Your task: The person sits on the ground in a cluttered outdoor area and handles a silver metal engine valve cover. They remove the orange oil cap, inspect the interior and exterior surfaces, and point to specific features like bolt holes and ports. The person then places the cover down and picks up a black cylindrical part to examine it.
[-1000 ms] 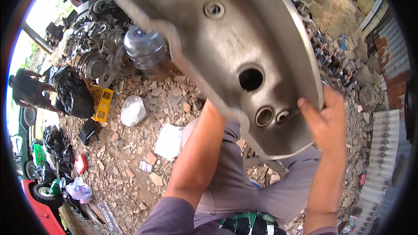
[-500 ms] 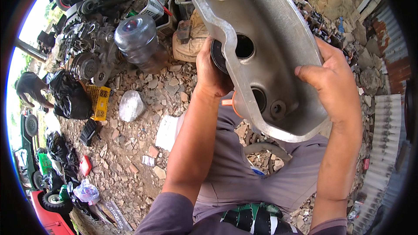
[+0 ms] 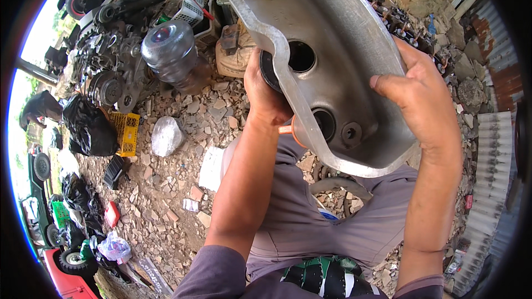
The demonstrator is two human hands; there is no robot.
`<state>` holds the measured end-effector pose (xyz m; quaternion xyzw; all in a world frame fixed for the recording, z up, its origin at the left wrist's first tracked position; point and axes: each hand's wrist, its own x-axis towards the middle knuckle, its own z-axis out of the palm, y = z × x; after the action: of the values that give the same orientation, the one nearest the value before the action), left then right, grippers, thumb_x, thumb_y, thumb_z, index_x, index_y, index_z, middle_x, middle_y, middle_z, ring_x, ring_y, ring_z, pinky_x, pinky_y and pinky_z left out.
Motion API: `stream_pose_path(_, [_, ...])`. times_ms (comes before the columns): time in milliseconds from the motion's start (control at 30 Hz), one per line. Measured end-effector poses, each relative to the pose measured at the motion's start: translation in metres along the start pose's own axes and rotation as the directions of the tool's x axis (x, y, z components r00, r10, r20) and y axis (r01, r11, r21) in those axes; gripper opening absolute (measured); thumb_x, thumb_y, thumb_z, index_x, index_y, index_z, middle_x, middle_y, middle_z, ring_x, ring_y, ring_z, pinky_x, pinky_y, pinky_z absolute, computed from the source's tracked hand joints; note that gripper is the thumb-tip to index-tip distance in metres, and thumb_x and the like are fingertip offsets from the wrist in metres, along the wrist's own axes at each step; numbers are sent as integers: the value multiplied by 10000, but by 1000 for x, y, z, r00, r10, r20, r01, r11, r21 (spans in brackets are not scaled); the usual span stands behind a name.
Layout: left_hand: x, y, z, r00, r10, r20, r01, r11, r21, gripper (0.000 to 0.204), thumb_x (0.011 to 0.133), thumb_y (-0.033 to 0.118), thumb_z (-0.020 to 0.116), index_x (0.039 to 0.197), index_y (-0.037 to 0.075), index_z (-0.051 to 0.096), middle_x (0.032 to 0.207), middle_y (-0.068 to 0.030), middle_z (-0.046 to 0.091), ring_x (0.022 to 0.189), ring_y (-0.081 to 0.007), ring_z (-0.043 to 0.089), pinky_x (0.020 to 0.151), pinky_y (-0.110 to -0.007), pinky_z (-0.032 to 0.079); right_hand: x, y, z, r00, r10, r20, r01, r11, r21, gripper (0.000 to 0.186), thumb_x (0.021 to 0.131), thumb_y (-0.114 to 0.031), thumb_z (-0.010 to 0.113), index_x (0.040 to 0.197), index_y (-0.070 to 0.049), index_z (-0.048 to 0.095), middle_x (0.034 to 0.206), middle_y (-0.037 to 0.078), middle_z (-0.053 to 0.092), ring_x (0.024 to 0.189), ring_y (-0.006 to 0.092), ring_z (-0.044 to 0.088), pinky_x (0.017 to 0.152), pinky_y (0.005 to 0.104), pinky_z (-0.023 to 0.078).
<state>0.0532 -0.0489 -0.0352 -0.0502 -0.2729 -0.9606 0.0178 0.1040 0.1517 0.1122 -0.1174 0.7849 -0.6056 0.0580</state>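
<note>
A grey metal engine valve cover [image 3: 346, 72] hangs tilted above my lap, its hollow inside facing me. Two round holes and a small bolt hole show in it. My left hand [image 3: 265, 97] is closed at its left outer side, next to a black round part [image 3: 269, 72] that sits against the wall; its fingertips are hidden behind the cover. Below that hand an orange piece with a short tab [image 3: 295, 130] shows at the outer side. My right hand [image 3: 418, 97] grips the right rim, thumb on the inner wall and fingers round the outside.
Left of me stand a clear plastic water jug [image 3: 169, 55], greasy engine parts [image 3: 111, 50], a yellow crate [image 3: 126, 133] and black bags [image 3: 86, 124]. Broken tile covers the ground. More metal parts [image 3: 402, 27] lie beyond the cover, and corrugated sheets [image 3: 490, 171] line the right.
The valve cover has shifted slightly left and up in the view, both hands keeping their grip. A person at the far left has bent lower.
</note>
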Motion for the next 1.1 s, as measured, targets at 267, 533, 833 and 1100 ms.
stream_pose_path(267, [-6,8,6,966,236,-104,-235,972,22,384,1032,295,358,1233,46,569,1091,-81,656,986,-191,657,843,-348,565,-11,8,20,994,-87,-66,99,971,217,585,768,53,576,1351,35,533,1189,86,663,1053,143,618,962,261,431])
stream_pose_path(533, [15,22,-18,967,241,80,-218,949,-227,413,1039,313,373,1292,42,555,1223,-84,628,1083,-217,635,962,-360,508,-6,10,32,991,-14,-136,32,991,126,598,728,29,580,1326,16,561,1132,95,670,959,147,638,854,247,487])
stream_pose_path(833, [6,20,-3,926,375,51,-377,925,52,358,1011,288,413,1227,34,543,1208,-128,586,1083,-236,587,977,-381,464,1,15,42,985,61,-163,-2,941,338,606,731,-1,581,1337,9,555,1074,106,683,864,156,656,798,254,515])
stream_pose_path(1100, [-13,32,28,730,652,203,-650,573,498,302,985,254,456,1165,21,521,1192,-179,535,1088,-259,529,1000,-400,411,-6,49,40,976,196,-96,-120,848,517,631,729,-16,607,1350,52,522,1001,123,676,787,172,662,712,266,540])
